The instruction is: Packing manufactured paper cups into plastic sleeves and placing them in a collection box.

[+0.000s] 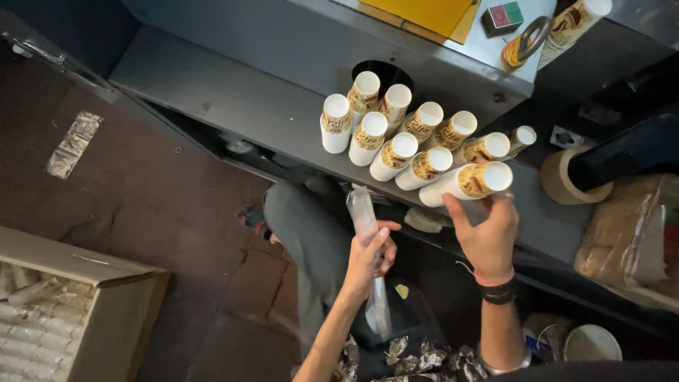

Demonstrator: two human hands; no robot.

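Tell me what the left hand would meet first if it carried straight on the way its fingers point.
Probably the clear plastic sleeve that the left hand already grips, then the front edge of the grey metal shelf below the white paper cup stacks; depth is unclear.

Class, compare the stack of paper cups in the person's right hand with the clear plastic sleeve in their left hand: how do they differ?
The white printed paper cup stack is opaque and rigid; the clear plastic sleeve is see-through and limp. The stack rests on the grey metal shelf among other stacks, while the sleeve hangs below the shelf edge. The right hand cups the stack's end; the left hand pinches the sleeve mid-length. Both are long and narrow.
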